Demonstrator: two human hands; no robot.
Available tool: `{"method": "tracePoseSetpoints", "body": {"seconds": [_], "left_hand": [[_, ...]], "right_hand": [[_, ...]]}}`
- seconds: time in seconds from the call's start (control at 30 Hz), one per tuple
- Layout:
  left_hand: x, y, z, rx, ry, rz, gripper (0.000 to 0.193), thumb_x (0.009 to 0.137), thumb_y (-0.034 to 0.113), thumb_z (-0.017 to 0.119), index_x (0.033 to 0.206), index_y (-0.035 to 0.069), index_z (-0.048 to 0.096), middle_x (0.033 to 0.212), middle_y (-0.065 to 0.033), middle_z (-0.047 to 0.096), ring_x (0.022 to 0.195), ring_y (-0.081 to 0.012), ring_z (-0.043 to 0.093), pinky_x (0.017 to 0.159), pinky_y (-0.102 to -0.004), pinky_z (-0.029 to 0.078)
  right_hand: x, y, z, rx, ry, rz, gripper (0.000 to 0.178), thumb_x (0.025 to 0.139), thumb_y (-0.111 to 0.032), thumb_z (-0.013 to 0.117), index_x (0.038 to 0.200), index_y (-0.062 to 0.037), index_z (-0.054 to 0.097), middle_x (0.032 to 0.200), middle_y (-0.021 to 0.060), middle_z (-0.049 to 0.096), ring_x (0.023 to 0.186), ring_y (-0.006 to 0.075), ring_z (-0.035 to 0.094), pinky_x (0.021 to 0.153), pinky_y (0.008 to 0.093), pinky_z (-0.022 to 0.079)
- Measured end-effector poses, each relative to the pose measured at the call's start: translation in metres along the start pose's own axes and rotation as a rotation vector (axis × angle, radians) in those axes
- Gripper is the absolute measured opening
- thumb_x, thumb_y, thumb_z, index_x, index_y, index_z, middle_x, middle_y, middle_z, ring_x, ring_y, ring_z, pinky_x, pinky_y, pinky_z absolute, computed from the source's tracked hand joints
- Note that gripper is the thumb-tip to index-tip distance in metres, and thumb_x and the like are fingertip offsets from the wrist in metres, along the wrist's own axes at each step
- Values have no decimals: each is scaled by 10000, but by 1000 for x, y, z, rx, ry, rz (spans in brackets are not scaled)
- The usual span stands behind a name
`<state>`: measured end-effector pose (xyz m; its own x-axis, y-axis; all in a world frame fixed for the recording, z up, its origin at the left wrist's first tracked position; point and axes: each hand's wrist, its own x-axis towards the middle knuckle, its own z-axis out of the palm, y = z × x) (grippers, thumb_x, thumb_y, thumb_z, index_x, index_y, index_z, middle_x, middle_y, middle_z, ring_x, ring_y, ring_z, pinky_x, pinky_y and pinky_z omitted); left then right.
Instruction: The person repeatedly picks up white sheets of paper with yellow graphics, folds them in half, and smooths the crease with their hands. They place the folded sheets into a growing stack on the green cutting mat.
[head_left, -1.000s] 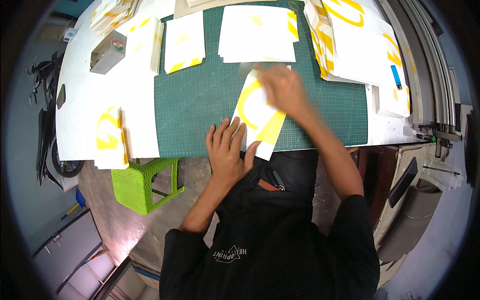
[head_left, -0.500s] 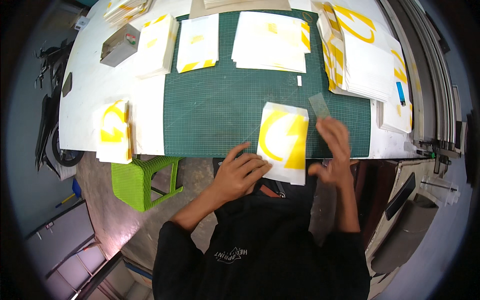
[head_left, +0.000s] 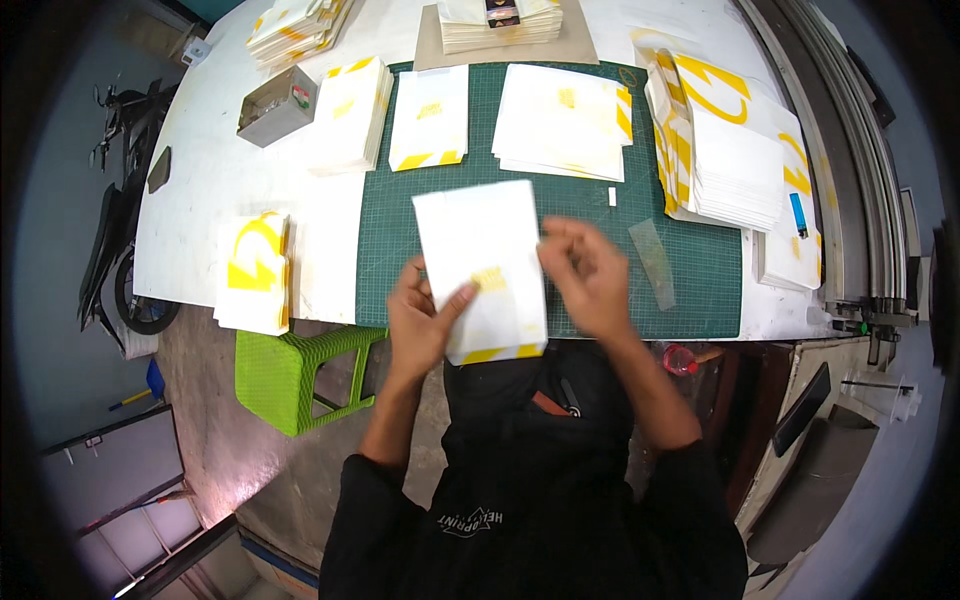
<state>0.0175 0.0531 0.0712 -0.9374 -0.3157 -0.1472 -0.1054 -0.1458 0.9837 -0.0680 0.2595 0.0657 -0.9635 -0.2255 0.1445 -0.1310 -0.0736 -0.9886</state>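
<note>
A flat white paper bag (head_left: pixel 478 245) with a small yellow print and a yellow-striped lower edge is held up over the near edge of the green cutting mat (head_left: pixel 590 290). My left hand (head_left: pixel 418 318) grips its lower left side, thumb on the front face and fingers behind. At the bag's right edge, my right hand (head_left: pixel 590 275) has its fingers bent in a pinch, slightly blurred, fingertips at the paper. A clear plastic strip (head_left: pixel 654 265) lies on the mat to the right of that hand. Farther back on the mat rest flat white-and-yellow bags (head_left: pixel 430 115) and larger white sheets (head_left: pixel 560 115).
Stacks of folded bags stand at right (head_left: pixel 735 170), back left (head_left: pixel 345 120) and near left (head_left: pixel 255 275). A grey box (head_left: pixel 277 105) sits at the left, and a blue lighter (head_left: pixel 798 215) on the right stack. A green stool (head_left: pixel 290 380) is below the table's front edge.
The bag on the mat's near edge, large yellow print up, now appears lifted and turned to its small-print face. My left hand has gone round its side; my right hand has moved left to its edge.
</note>
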Motion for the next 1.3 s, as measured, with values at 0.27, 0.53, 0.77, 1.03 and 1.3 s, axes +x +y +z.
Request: {"method": "tracePoseSetpoints", "body": {"seconds": [0.27,0.53,0.77,1.03,1.3], "left_hand": [[174,32,-25,210,155,214,565,907,90,826,1340,-106,521,1080,-235,764,890,-216,762,771,-311,612],[208,23,-23,1040,477,854,643,873,188,825,1388,-72,541,1207,-263,698,1098,-410,674,998,-473,519],[96,25,22,809,-96,-108,392,1010,311,717,1109,-68,706,821,-206,749,706,-227,735,623,-347,546],[37,-16,9,-24,-330,-149,333,1062,88,608,1360,-57,580,1066,-81,768,925,-61,668,774,-233,517],[11,34,11,-114,-492,-129,488,1021,-34,578,1494,-62,463,1163,-120,763,996,-81,682,850,-228,527]], "right_hand": [[104,57,-61,-1233,-66,-478,444,959,-195,706,1374,-50,642,1264,163,711,1331,354,582,1180,650,305],[61,31,-67,-1310,-78,-746,173,818,-25,679,986,-63,698,971,61,677,1106,248,647,1127,598,379],[-68,6,-47,-1157,-114,-713,246,816,-35,708,1059,-30,742,1055,65,707,1047,239,660,1024,517,408],[-102,7,-49,-831,-6,-455,331,858,-140,810,1143,0,714,1206,143,691,1108,301,661,1007,505,456],[-59,6,-71,275,248,244,382,986,-86,723,1324,76,649,1281,142,697,1150,167,651,963,328,535]]}}
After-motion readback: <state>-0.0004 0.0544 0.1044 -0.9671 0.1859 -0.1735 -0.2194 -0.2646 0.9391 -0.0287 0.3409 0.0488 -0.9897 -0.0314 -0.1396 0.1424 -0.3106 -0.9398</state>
